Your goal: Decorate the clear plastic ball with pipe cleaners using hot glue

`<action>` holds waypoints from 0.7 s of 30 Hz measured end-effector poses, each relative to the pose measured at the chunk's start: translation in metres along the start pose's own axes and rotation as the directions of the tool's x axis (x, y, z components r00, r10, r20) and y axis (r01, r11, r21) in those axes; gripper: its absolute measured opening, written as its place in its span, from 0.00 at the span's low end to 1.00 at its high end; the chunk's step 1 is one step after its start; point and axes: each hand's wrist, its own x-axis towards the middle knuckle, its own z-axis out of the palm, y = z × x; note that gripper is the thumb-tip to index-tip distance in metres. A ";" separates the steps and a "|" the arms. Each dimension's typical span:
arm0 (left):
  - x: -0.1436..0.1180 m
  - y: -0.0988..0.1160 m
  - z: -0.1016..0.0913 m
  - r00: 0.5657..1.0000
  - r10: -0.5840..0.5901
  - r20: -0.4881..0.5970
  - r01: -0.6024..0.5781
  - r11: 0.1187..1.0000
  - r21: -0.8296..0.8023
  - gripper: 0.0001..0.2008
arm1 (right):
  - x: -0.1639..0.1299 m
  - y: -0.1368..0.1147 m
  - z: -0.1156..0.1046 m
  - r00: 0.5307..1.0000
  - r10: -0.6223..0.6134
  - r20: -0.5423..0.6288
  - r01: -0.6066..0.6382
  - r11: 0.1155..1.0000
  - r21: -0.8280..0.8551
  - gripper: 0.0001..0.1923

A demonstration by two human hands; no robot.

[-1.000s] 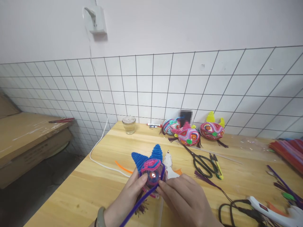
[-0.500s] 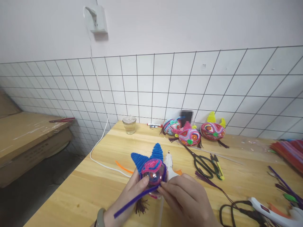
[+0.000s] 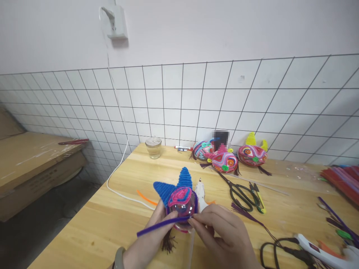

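A clear round ornament [image 3: 183,210] with two blue fuzzy ears [image 3: 166,189] and a pink-and-blue coiled patch rests in my left hand [image 3: 153,231], whose thumb presses on its front. A purple pipe cleaner [image 3: 157,226] runs around the ornament's edge, and its loose end sticks out to the left above my left wrist. My right hand [image 3: 224,233] pinches this pipe cleaner at the ornament's lower right edge. A dark tassel [image 3: 168,242] hangs below. Right behind the ornament lies a white glue gun [image 3: 200,194], partly hidden.
Finished colourful ornaments [image 3: 224,160] stand along the tiled wall. Black-handled scissors [image 3: 241,194] and yellow snips [image 3: 258,198] lie to the right. A glass [image 3: 153,147] stands at the back left. Red pipe cleaners [image 3: 340,185] and a white-handled tool [image 3: 316,248] are at the right.
The loose end of the purple pipe cleaner has swung up, lying closer to level. The ornament has tilted slightly, and my right fingers have shifted a little along its lower right edge.
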 end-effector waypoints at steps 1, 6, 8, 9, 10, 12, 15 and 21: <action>0.000 0.001 0.001 1.000 0.007 0.001 -0.007 1.000 0.015 0.27 | 0.000 0.000 0.000 1.000 0.014 0.004 -0.014 1.000 0.005 0.05; -0.002 0.007 0.001 0.999 0.001 0.047 -0.005 0.997 0.078 0.27 | 0.000 -0.001 0.000 0.997 0.067 0.030 -0.068 0.997 0.023 0.05; -0.003 0.006 0.001 0.998 0.004 0.058 -0.007 0.998 0.056 0.28 | 0.000 -0.001 0.000 0.996 0.077 0.034 -0.078 0.996 0.032 0.06; -0.004 0.005 0.001 0.998 0.002 0.059 -0.005 0.999 0.043 0.28 | 0.000 -0.001 0.000 0.996 0.077 0.035 -0.079 0.996 0.033 0.06; -0.004 0.005 0.001 0.998 -0.001 0.058 -0.001 0.999 0.036 0.28 | 0.000 -0.001 0.000 0.996 0.076 0.038 -0.077 0.996 0.034 0.06; -0.002 0.005 0.001 0.999 0.005 0.054 -0.007 0.999 0.050 0.27 | 0.000 -0.001 0.000 0.996 0.073 0.048 -0.074 0.997 0.034 0.06; 0.000 0.008 0.003 0.999 0.025 0.031 -0.029 0.992 0.123 0.29 | -0.001 -0.001 0.001 0.995 0.084 0.057 -0.085 0.996 0.031 0.06; -0.001 0.006 0.002 0.999 -0.005 -0.037 0.012 0.985 0.170 0.27 | 0.002 -0.003 0.000 0.996 0.087 0.036 -0.089 0.995 0.046 0.06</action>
